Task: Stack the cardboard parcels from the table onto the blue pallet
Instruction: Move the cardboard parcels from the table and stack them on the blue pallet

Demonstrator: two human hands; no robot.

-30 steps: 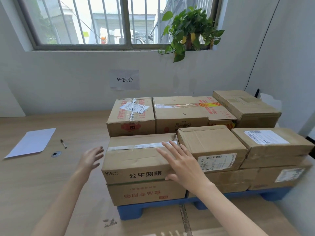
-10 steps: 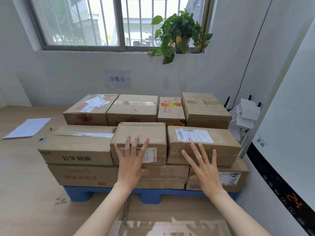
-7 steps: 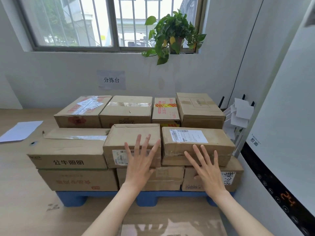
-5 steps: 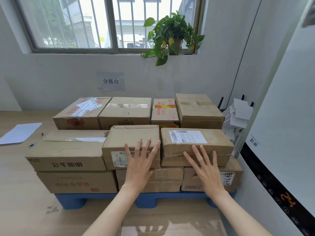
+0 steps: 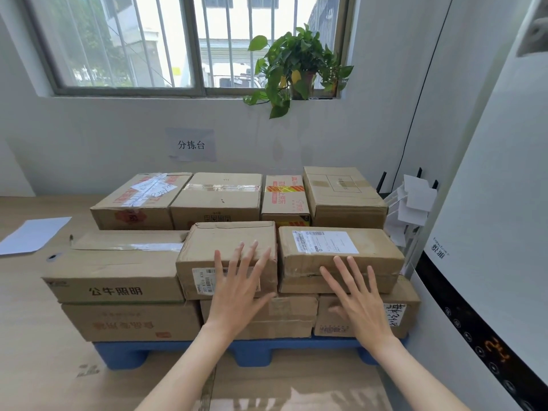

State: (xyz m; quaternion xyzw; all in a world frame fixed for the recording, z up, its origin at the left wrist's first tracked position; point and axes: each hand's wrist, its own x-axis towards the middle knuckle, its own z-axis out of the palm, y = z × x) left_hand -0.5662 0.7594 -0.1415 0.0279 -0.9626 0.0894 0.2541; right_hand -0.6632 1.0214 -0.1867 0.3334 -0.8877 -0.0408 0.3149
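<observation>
Left hand (image 5: 240, 289) flat, fingers splayed, against middle upper parcel (image 5: 231, 241) front; right hand (image 5: 360, 301) at its 3 o'clock, equally splayed, against labelled parcel (image 5: 373, 253). Blue pallet (image 5: 124, 354) at 6 o'clock.

Brown, sealed cardboard parcels (image 5: 118, 262) lie flat, packed side by side on the blue pallet (image 5: 124, 354), two layers high along its front, another row behind.

Both forearms (image 5: 189, 369) are showing bare from the frame's lower edge up to narrow wrists; the left hand (image 5: 237, 295) and the right hand (image 5: 360, 304) are showing long, slender fingers (image 5: 218, 268)
</observation>
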